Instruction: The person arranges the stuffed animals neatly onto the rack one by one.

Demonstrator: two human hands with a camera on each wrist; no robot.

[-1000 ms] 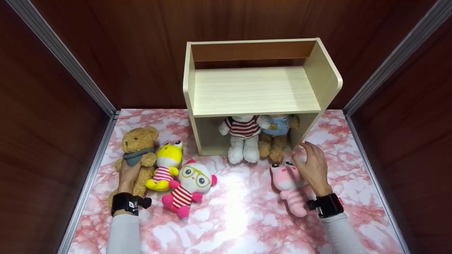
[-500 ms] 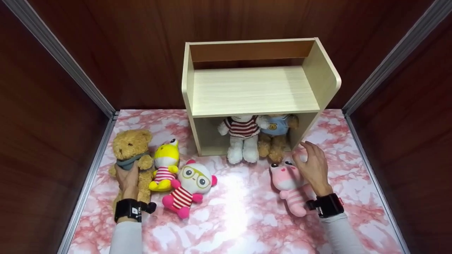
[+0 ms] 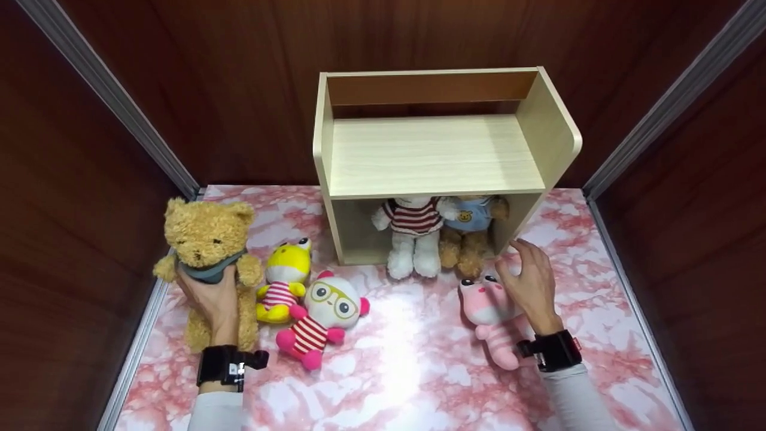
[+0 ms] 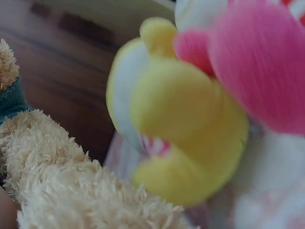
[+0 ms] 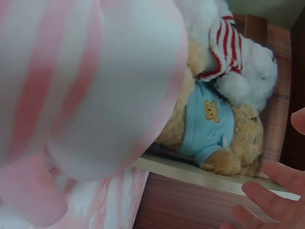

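A tan teddy bear (image 3: 206, 233) with a grey-green scarf is upright at the left. My left hand (image 3: 212, 299) grips its front just below the scarf, thumb and fingers spread around the body. In the left wrist view the bear's fur (image 4: 76, 176) fills the lower left corner. My right hand (image 3: 531, 284) holds nothing, its fingers loosely bent beside the lower right corner of the wooden shelf (image 3: 437, 155). Just left of that hand lies a pink frog plush (image 3: 488, 305). The right wrist view has its fingers (image 5: 271, 195) apart from the toys.
A yellow frog plush (image 3: 284, 269) and a panda plush with glasses (image 3: 311, 335) lie right of the tan bear. A white bear in stripes (image 3: 414, 224) and a brown bear in blue (image 3: 467, 239) occupy the lower compartment. Dark panels (image 3: 90, 209) enclose the sides.
The tan bear has been raised and turned more upright in my left hand, its head shifting left. The yellow plush moved slightly. My right hand has stayed in place.
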